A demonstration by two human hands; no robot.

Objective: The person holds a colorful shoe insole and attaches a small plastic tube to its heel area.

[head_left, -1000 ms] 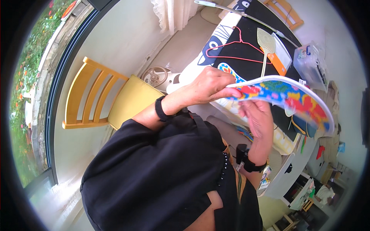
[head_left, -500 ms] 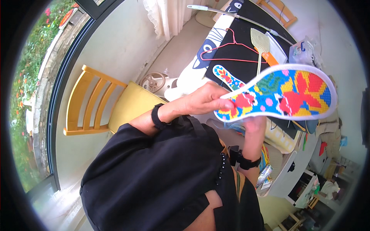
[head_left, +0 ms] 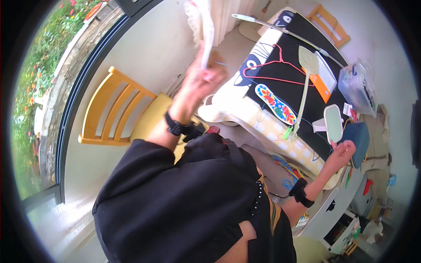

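My left hand (head_left: 202,81) is raised at the upper middle, closed on an insole (head_left: 208,33) turned edge-on, so mostly its white rim shows. Motion blurs both a little. Far off to the right, my right hand (head_left: 343,154) is held near the table's corner with thumb and fingers pinched together; whatever is between them is too small to make out. A second insole (head_left: 276,104), with a red, yellow and blue flower pattern, lies on the table between my hands. Close to my right hand are a small mirror (head_left: 334,123) and a dark blue case (head_left: 357,143).
On the table's black cover (head_left: 287,48) lie a pink hanger (head_left: 280,61), a fly swatter (head_left: 308,61), an orange and white packet (head_left: 322,85) and a long metal rod (head_left: 285,30). A clear plastic box (head_left: 356,83) stands at the right. A wooden chair (head_left: 115,109) is at my left.
My left hand has swung up and left with its insole, which has turned from flat to edge-on. My right hand has come from behind the insole and moved away to the right.
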